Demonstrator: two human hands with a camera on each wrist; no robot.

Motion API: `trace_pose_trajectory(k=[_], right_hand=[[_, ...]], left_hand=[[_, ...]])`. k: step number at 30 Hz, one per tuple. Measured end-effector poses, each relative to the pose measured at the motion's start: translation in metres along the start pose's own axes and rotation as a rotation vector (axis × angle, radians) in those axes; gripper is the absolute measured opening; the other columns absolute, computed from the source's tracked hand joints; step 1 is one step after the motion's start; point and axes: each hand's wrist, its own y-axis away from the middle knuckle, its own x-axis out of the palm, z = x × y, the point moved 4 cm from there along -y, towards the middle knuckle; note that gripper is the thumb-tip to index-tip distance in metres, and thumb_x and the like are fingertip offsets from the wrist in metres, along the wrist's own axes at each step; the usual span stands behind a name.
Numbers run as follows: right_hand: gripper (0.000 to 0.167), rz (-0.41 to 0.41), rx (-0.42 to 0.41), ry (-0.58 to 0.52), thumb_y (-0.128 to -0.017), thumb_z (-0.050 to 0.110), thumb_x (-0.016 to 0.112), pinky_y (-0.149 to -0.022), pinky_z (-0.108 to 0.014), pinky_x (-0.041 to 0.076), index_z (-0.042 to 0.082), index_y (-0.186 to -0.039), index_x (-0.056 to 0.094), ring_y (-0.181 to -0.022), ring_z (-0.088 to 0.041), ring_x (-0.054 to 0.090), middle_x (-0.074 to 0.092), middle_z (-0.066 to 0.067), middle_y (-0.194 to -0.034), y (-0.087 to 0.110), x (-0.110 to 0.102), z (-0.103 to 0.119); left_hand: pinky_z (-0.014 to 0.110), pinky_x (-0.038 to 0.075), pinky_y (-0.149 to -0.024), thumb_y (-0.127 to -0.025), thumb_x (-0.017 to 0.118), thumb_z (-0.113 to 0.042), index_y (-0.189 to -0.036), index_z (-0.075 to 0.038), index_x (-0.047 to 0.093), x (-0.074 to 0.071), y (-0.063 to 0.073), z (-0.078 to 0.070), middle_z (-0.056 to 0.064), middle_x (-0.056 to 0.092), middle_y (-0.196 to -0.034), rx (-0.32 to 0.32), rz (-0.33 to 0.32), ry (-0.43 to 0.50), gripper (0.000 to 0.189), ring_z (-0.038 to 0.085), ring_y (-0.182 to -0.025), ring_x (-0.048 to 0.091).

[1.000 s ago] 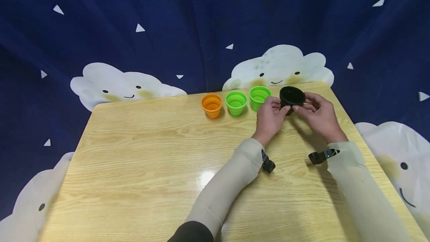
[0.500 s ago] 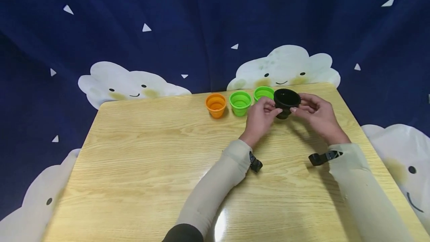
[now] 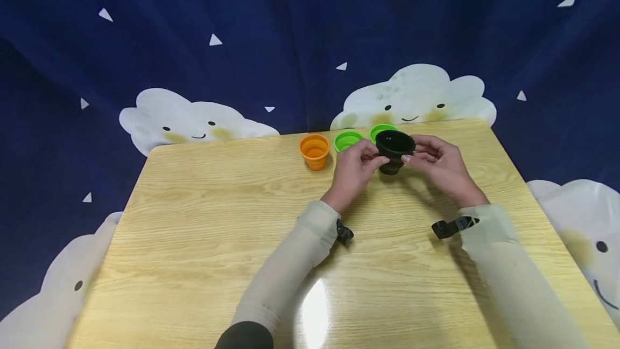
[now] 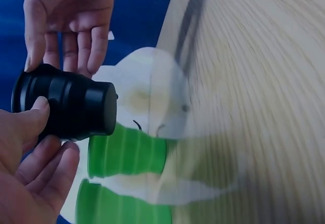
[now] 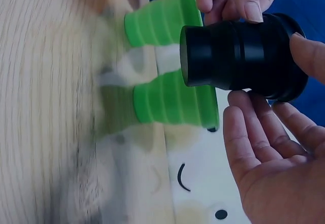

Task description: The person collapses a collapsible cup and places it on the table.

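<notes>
Black cup (image 3: 393, 152) shifted left, aloft near rightmost green cup (image 5: 175, 101); carry seems unfinished. Left hand (image 3: 352, 172), right hand (image 3: 439, 168): fingers pinching cup.

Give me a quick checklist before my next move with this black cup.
1. Black cup held by left hand and right hand: ok, both grip it.
2. Its mouth facing up: ok.
3. Its base off the table: ok, the wrist views show its underside.
4. Its inside empty: cannot tell, too dark.
5. Both green cups upright: ok.
6. Orange cup upright: ok.
</notes>
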Motion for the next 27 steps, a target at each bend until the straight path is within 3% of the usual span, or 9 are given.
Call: trace_pose_trajectory(k=[6,9,13,17,21,27], right_hand=[[0.053,0.019,-0.011,0.008,-0.09,0.012,0.078,-0.08,-0.017,0.054,0.001,-0.138,0.057,-0.097,-0.011,0.066,0.065,-0.013,-0.119,0.0,0.01,0.007],[0.052,0.025,-0.017,0.002,-0.091,0.012,0.077,-0.079,-0.018,0.055,0.001,-0.137,0.058,-0.095,-0.011,0.067,0.066,-0.011,-0.116,0.001,0.014,0.01],[0.051,0.034,-0.007,-0.008,-0.091,0.013,0.077,-0.08,-0.019,0.055,0.001,-0.137,0.058,-0.094,-0.011,0.066,0.066,-0.011,-0.115,0.0,0.019,0.011],[0.051,0.055,0.004,-0.001,-0.092,0.015,0.076,-0.081,-0.019,0.055,0.001,-0.137,0.057,-0.096,-0.012,0.066,0.065,-0.013,-0.117,-0.001,0.024,0.012],[0.051,0.083,0.012,0.016,-0.092,0.017,0.076,-0.081,-0.019,0.054,0.001,-0.137,0.057,-0.097,-0.011,0.065,0.063,-0.015,-0.119,-0.001,0.027,0.014],[0.055,0.105,-0.023,0.067,-0.093,0.02,0.076,-0.084,-0.021,0.054,0.004,-0.141,0.054,-0.104,-0.017,0.064,0.061,-0.015,-0.126,-0.001,0.03,0.02]], left_hand=[[0.023,0.055,-0.08,-0.079,0.087,-0.023,-0.097,-0.003,0.068,-0.015,0.006,-0.004,0.009,0.068,-0.096,0.149,-0.112,-0.135,0.033,0.023,-0.088,0.066],[0.022,0.053,-0.082,-0.076,0.088,-0.025,-0.105,-0.001,0.068,-0.021,0.007,-0.006,0.01,0.067,-0.105,0.221,-0.145,-0.179,0.042,0.024,-0.091,0.064],[0.02,0.046,-0.097,-0.078,0.087,-0.025,-0.118,-0.003,0.07,-0.03,0.007,-0.01,0.014,0.066,-0.118,0.321,-0.126,-0.222,0.049,0.024,-0.106,0.063],[0.024,0.039,-0.108,-0.08,0.085,-0.018,-0.119,-0.005,0.073,-0.035,0.006,-0.009,0.018,0.065,-0.126,0.412,-0.055,-0.192,0.043,0.027,-0.121,0.059],[0.024,0.04,-0.107,-0.081,0.085,-0.012,-0.113,-0.005,0.076,-0.039,0.006,-0.007,0.017,0.066,-0.124,0.448,0.001,-0.149,0.034,0.027,-0.118,0.06],[0.025,0.042,-0.106,-0.079,0.085,-0.009,-0.106,-0.003,0.077,-0.044,0.008,-0.008,0.016,0.069,-0.119,0.459,0.007,-0.115,0.029,0.027,-0.114,0.062]])
